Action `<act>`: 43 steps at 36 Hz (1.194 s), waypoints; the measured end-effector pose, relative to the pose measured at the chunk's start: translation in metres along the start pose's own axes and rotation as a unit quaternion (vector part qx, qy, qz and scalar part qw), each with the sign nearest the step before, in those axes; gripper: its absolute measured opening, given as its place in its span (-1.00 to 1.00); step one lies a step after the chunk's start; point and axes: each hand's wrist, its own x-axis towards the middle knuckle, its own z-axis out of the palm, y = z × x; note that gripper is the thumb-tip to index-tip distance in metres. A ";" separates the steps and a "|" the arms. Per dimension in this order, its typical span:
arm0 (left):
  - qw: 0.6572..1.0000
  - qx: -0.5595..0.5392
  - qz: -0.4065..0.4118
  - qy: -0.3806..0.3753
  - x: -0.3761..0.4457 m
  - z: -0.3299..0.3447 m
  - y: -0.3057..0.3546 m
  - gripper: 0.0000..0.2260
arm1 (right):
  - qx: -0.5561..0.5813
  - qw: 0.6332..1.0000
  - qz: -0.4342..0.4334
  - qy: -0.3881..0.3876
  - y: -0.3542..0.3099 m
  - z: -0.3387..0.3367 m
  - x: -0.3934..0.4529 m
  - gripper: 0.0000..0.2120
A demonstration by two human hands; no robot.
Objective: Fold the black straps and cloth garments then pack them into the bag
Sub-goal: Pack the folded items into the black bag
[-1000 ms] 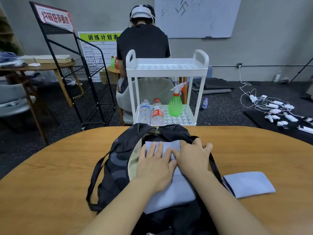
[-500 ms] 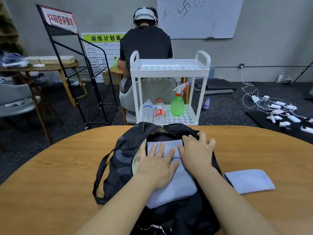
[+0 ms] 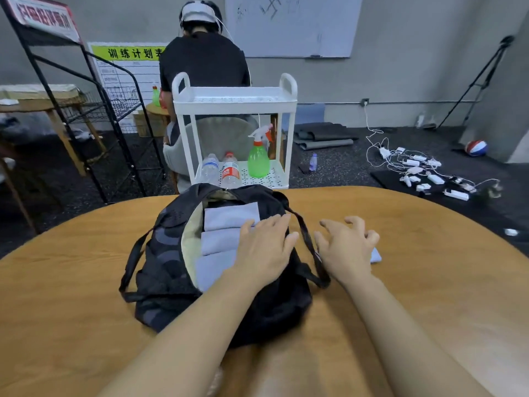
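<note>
A black backpack (image 3: 160, 262) lies open on the round wooden table (image 3: 429, 282). Folded pale blue cloths (image 3: 226, 233) lie stacked in its opening. My left hand (image 3: 264, 247) rests flat on the right side of those cloths, fingers straight. My right hand (image 3: 347, 247) hovers over the table just right of the bag, fingers spread and slightly bent, holding nothing. It covers most of another folded blue cloth (image 3: 375, 255), of which only a corner shows. A black bag strap (image 3: 307, 247) runs between my two hands.
A white two-tier cart (image 3: 234, 101) with water bottles and a green spray bottle (image 3: 258, 161) stands behind the table. A person sits beyond it, back turned. A black wire rack (image 3: 94, 116) stands at the left; cables and chargers lie on the floor at the right.
My right hand has left the cloths in the bag and moved right, over the folded cloth on the table. My left hand shifted right on the packed cloths. The view tilted right.
</note>
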 end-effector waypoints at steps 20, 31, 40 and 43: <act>0.992 0.075 -0.019 -0.102 0.049 0.085 0.073 -0.89 | -0.019 0.983 0.182 -0.033 0.116 0.018 0.012 -0.65; 0.989 0.100 -0.019 -0.104 0.063 0.097 0.073 -0.85 | -0.021 0.972 0.199 -0.120 0.126 0.034 0.031 -0.58; 0.998 0.006 -0.016 -0.060 0.059 0.095 0.082 -0.61 | 0.109 0.973 0.192 -0.071 0.132 0.028 0.023 -0.73; 0.998 -0.029 -0.018 -0.043 0.056 0.088 0.087 -0.57 | 0.133 0.968 0.209 -0.042 0.132 0.020 0.021 -0.73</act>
